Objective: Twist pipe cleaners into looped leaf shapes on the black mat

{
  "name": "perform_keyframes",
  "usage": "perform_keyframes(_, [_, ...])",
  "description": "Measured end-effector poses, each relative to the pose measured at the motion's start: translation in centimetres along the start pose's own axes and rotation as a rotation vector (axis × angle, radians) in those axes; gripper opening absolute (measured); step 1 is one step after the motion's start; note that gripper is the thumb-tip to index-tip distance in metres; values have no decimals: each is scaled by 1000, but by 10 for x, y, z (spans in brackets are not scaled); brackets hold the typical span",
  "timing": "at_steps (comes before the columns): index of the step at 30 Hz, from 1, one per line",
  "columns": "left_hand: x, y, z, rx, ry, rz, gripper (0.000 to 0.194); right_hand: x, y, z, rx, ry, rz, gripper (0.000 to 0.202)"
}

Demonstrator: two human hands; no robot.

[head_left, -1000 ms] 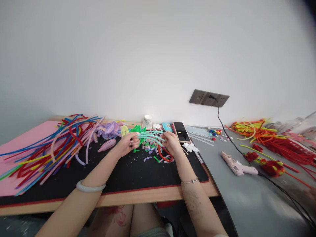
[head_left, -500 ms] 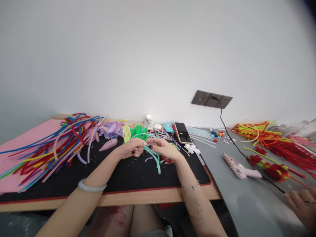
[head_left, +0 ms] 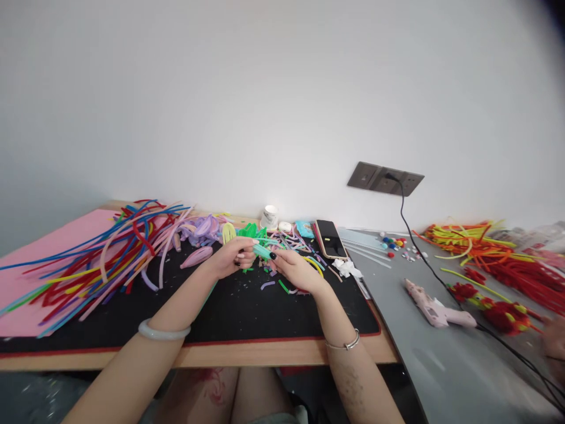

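Mint-green fuzzy stems (head_left: 262, 251) are held between my two hands above the black mat (head_left: 247, 312). My left hand (head_left: 236, 257) has its fingers curled in a pinch on their left end. At the right end, the fingertips of my right hand (head_left: 293, 268) are closed on the same stems. Just behind my hands lie a green bundle (head_left: 249, 231) and a looped yellow bundle (head_left: 228, 232). Short cut pieces in several colours are scattered past my right hand.
Long coloured stems (head_left: 132, 253) spread over a pink sheet (head_left: 66, 247) at left. Along the back are a paper cup (head_left: 269, 217) and a phone (head_left: 331, 239). A pink glue gun (head_left: 439, 307) lies on the grey table, near another person's hand (head_left: 554, 341).
My right hand has come down with its fingers closed on the mint stems, whose hanging ends are now gathered between my hands. The other person's hand has moved farther right.
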State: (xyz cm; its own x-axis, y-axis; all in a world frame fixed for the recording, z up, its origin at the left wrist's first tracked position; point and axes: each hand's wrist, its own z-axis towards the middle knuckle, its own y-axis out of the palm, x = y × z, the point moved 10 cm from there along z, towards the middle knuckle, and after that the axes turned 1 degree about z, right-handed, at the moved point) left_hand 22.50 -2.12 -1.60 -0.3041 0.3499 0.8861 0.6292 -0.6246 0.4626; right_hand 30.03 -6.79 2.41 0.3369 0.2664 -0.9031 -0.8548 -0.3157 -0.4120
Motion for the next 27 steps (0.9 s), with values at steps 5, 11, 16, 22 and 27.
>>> perform_keyframes(5, [2,-5,-1,14,6,-92,38,17,1,-1,-6,104,212,30])
perform_keyframes(11, [0,-9,0,42,-16,-205,35,28,8,0,-51,177,420,30])
perform_keyframes(16, [17,-11,-3,38,106,-305,13,26,13,-1,-65,185,699,26])
perform_keyframes(22, [23,8,-5,-6,200,-199,29,27,26,1,-138,257,949,22])
perform_keyframes(27, [18,15,-3,-5,257,-59,26,28,54,0,-312,342,1094,21])
